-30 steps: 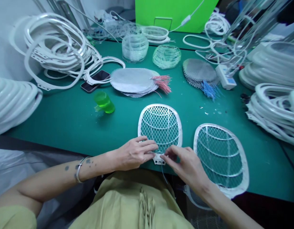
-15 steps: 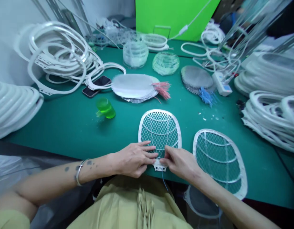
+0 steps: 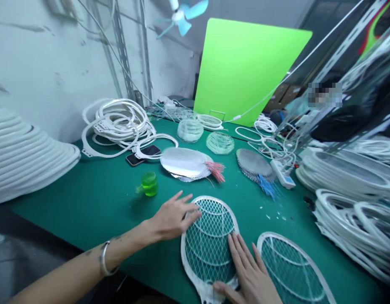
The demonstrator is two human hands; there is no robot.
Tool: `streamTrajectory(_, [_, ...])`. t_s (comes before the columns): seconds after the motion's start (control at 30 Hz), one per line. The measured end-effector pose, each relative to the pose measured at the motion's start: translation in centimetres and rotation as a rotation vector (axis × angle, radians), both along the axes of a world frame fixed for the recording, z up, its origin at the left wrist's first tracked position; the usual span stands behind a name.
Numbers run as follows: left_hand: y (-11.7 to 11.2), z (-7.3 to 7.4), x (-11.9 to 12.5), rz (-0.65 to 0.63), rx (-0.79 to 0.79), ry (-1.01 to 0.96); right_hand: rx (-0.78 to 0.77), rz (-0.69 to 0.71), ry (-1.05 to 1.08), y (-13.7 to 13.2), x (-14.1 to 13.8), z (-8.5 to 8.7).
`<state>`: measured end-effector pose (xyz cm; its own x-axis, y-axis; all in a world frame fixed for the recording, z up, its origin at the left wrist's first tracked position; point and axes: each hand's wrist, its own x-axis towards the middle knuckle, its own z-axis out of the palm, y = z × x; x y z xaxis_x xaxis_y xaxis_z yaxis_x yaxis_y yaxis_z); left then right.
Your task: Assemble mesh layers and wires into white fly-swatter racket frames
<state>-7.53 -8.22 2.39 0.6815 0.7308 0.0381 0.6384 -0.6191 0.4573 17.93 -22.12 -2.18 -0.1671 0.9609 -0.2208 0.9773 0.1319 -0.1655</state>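
A white-framed racket head with wire mesh point(image 3: 209, 247) lies on the green table mat point(image 3: 87, 211), its neck toward me. My left hand point(image 3: 172, 217) rests with spread fingers on its upper left rim. My right hand point(image 3: 248, 274) lies flat over its lower right side, with the thumb near the neck. The neck end is partly hidden behind that hand. A second meshed racket head point(image 3: 291, 270) lies just to the right, its lower part out of view.
Stacks of white plastic frames point(image 3: 24, 156) rise at the left and right. Behind stand a green cup point(image 3: 149, 184), a phone point(image 3: 142, 155), mesh piles with pink wires point(image 3: 185, 164) and blue wires point(image 3: 253, 164), and a power strip point(image 3: 283, 174). A green board point(image 3: 245, 71) stands beyond.
The view has tilted up and shows more wall. My hands have left the neck tab and now lie spread on the racket's sides. The racket sits lower in the picture.
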Motion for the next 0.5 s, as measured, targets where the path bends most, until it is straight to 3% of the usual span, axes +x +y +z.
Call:
streamTrajectory(0.1, [5.3, 2.7, 3.0, 0.399, 0.026, -0.002, -0.004, 0.002, 0.054, 3.0, 0.4, 4.0])
streamTrajectory(0.13, [7.4, 3.1, 3.9, 0.464, 0.029, 0.017, 0.044, 0.006, 0.074, 4.8, 0.2, 5.7])
streamTrajectory(0.2, [11.4, 2.8, 5.4, 0.572, 0.014, 0.055, 0.161, 0.055, 0.100, 9.4, -0.7, 8.7])
streamTrajectory(0.27, [14.5, 1.4, 5.9, 0.651, -0.057, 0.100, 0.263, 0.047, 0.042, 14.9, -2.2, 10.7])
streamTrajectory(0.33, [16.2, -0.4, 5.9, 0.698, -0.147, 0.143, 0.276, -0.025, -0.064, 20.4, -3.8, 11.2])
streamTrajectory(0.4, [16.9, -1.8, 5.6, 0.712, -0.205, 0.168, 0.255, -0.065, -0.131, 25.2, -5.0, 10.6])
streamTrajectory(0.5, [17.0, -2.9, 5.4, 0.712, -0.220, 0.179, 0.201, -0.086, -0.239, 29.8, -5.9, 9.2])
